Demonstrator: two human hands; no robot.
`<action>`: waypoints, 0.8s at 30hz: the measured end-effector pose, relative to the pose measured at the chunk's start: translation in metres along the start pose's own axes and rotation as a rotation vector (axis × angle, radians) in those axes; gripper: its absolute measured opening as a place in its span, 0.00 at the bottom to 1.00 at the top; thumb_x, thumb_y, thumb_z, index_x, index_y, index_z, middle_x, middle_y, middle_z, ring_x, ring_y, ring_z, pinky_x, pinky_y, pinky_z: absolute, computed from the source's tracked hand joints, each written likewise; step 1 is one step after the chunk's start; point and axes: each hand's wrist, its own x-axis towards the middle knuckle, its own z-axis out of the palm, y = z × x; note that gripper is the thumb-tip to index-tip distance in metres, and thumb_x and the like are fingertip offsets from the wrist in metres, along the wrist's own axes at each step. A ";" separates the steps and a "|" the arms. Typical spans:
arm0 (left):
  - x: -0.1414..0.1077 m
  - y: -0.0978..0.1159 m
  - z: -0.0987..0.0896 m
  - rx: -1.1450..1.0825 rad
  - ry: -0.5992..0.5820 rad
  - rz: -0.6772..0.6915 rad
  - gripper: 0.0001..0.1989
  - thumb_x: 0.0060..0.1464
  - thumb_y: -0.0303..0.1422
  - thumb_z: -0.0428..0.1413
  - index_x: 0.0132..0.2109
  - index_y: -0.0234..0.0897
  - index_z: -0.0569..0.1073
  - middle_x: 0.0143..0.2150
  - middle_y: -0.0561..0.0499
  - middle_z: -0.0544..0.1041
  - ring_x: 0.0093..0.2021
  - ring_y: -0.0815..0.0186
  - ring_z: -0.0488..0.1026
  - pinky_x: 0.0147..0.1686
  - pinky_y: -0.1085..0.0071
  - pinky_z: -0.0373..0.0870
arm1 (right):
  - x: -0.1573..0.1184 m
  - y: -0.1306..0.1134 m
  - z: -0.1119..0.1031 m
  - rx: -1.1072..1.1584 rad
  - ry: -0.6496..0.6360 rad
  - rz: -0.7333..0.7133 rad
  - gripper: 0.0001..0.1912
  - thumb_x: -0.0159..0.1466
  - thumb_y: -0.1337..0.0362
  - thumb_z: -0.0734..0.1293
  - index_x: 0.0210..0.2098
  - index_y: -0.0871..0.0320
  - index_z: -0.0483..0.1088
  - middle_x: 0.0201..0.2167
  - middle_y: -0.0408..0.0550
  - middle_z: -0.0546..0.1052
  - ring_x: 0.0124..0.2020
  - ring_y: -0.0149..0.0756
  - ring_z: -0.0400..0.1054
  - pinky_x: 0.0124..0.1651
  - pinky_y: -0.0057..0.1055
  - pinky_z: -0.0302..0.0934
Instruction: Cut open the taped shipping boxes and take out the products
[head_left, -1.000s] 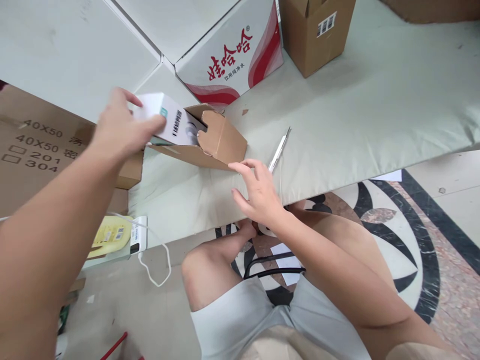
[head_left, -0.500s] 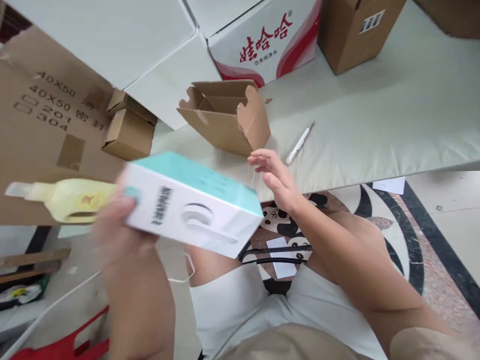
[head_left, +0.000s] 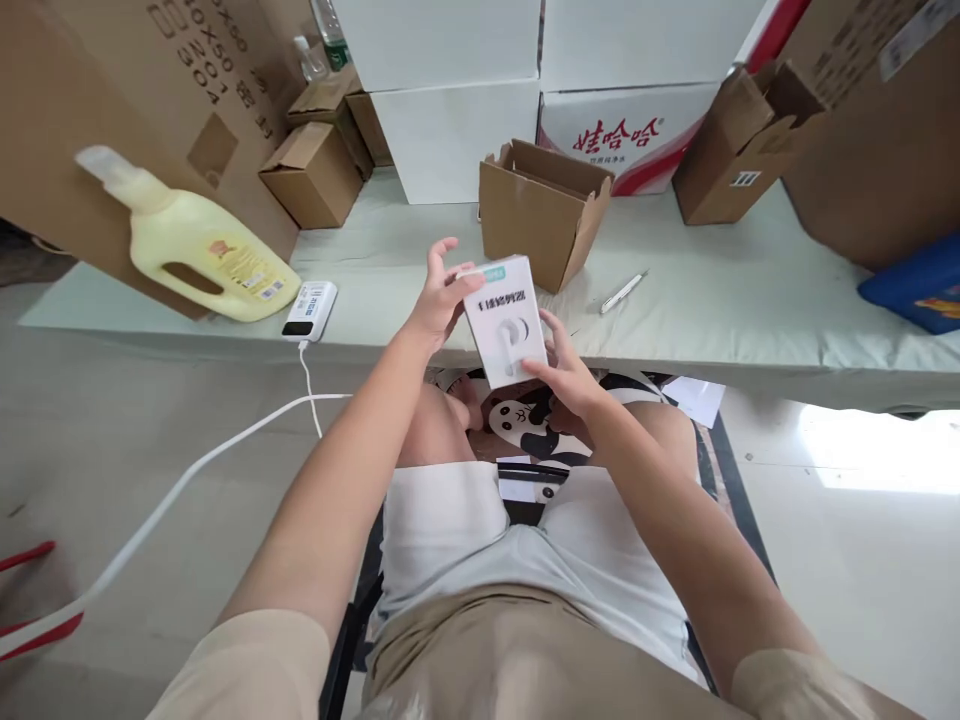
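Observation:
A small white box (head_left: 504,330) with a teal label, dark print and a pictured device is held between both hands above my lap, its printed face turned toward me. My left hand (head_left: 442,300) grips its upper left corner, thumb on the front. My right hand (head_left: 562,365) holds its lower right side, thumb across the front edge. Just behind it, an open brown carton (head_left: 532,215) stands on the table. A white cutter pen (head_left: 624,292) lies on the cloth to the right of my right hand.
On the green-clothed table (head_left: 750,300) stand a yellow detergent bottle (head_left: 210,245), a white power bank (head_left: 310,311) with a cable, small cartons (head_left: 315,175), white boxes (head_left: 465,140), another open carton (head_left: 739,150) and a blue container (head_left: 919,285).
The white box has swung to the right and turned its printed face toward me. My right hand has closed onto it, and the camera view has shifted.

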 end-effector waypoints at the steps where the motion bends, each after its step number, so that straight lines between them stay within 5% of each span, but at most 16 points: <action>1: -0.004 -0.002 0.002 -0.040 0.013 -0.005 0.42 0.46 0.46 0.66 0.63 0.52 0.53 0.54 0.47 0.73 0.52 0.57 0.77 0.49 0.59 0.76 | 0.001 -0.007 0.004 -0.003 0.038 -0.033 0.59 0.58 0.39 0.74 0.75 0.45 0.37 0.69 0.56 0.63 0.64 0.50 0.66 0.67 0.51 0.65; 6: -0.030 0.005 0.017 -0.049 -0.075 -0.044 0.45 0.49 0.51 0.67 0.66 0.54 0.52 0.62 0.44 0.71 0.63 0.50 0.71 0.55 0.49 0.73 | 0.019 -0.047 0.010 -0.150 0.155 -0.296 0.56 0.62 0.34 0.67 0.76 0.40 0.31 0.69 0.53 0.64 0.65 0.45 0.66 0.62 0.48 0.69; 11: -0.032 0.025 0.026 0.016 -0.092 0.157 0.37 0.57 0.54 0.62 0.67 0.51 0.58 0.58 0.45 0.74 0.62 0.50 0.73 0.56 0.49 0.72 | 0.031 -0.084 0.009 -0.352 0.237 -0.502 0.51 0.64 0.33 0.64 0.76 0.42 0.37 0.64 0.54 0.70 0.61 0.44 0.70 0.57 0.48 0.71; 17: -0.019 0.049 0.026 -0.014 -0.040 0.340 0.42 0.51 0.55 0.66 0.67 0.46 0.63 0.50 0.46 0.77 0.56 0.49 0.78 0.48 0.58 0.77 | 0.025 -0.118 0.013 -0.508 0.313 -0.588 0.47 0.60 0.35 0.70 0.72 0.42 0.54 0.63 0.53 0.70 0.64 0.48 0.66 0.59 0.49 0.69; 24: -0.027 0.065 0.028 0.062 0.037 0.446 0.40 0.49 0.56 0.66 0.65 0.48 0.66 0.47 0.48 0.76 0.51 0.51 0.80 0.43 0.63 0.76 | 0.011 -0.138 0.018 -0.455 0.277 -0.663 0.49 0.62 0.30 0.63 0.74 0.42 0.47 0.68 0.53 0.65 0.66 0.48 0.65 0.61 0.50 0.68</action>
